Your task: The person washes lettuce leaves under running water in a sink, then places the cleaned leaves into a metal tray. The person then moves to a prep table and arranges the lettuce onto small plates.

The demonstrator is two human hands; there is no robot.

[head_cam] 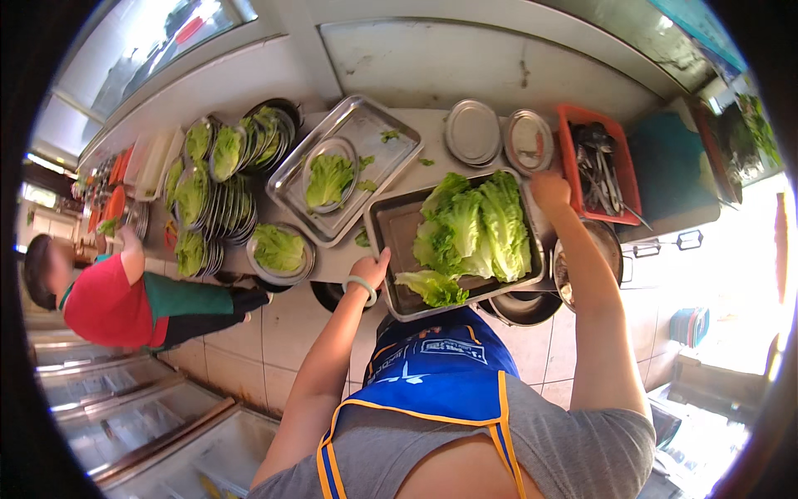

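Before me is a rectangular metal tray (399, 234), tilted in the picture, with a pile of green lettuce leaves (471, 227) on its right side and a smaller lettuce leaf (434, 288) near its front edge. My left hand (369, 271), with a pale bangle at the wrist, grips the tray's left rim. At the far right corner of the same tray, my right hand (550, 189) is closed on the rim; its fingertips are hidden. Just beyond my left hand rests a second metal tray (380, 118), holding an oval metal plate (350, 198) with a lettuce leaf on it.
Stacked metal plates with lettuce (215, 193) crowd the counter's left side. Two oval metal plates (472, 132) lie at the back, beside a red basket (633, 193) of utensils. Pots (523, 305) stand below the counter's edge. A person in red (106, 299) works farther left.
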